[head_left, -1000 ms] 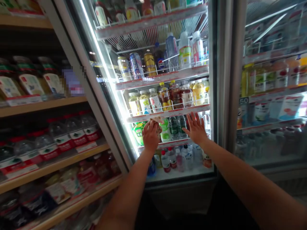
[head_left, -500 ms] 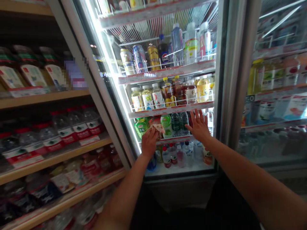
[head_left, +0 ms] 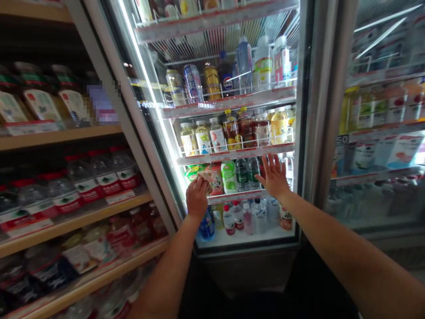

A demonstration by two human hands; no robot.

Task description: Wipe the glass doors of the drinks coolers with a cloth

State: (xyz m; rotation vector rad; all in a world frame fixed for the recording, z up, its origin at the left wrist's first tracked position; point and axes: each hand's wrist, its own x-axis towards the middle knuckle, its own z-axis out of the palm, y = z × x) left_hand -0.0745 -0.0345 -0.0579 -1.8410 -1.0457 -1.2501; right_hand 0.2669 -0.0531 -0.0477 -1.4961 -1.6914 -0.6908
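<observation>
My left hand [head_left: 197,199] is closed around a crumpled, pale pinkish cloth [head_left: 207,179]. It is held at the front of a lit drinks fridge [head_left: 308,133], apparently against its glass door, before the lower shelf's left side. My right hand [head_left: 275,177] rests with fingers spread, seemingly flat on the glass, and holds nothing. Between the two hands show a green-and-white bottle [head_left: 228,176] and dark green bottles [head_left: 247,173]. Part of a red-labelled bottle is covered by the cloth and left hand.
Wooden shelves [head_left: 66,133] with red-capped bottles [head_left: 83,175] and bagged goods stand close on the left. A second fridge [head_left: 375,177] with drinks adjoins on the right. Cans [head_left: 192,84] and juice bottles [head_left: 280,126] fill the fridge's upper racks.
My left hand has moved a little to the left with the cloth, showing more of the red-labelled and green-and-white bottles. My right hand stays in nearly the same place.
</observation>
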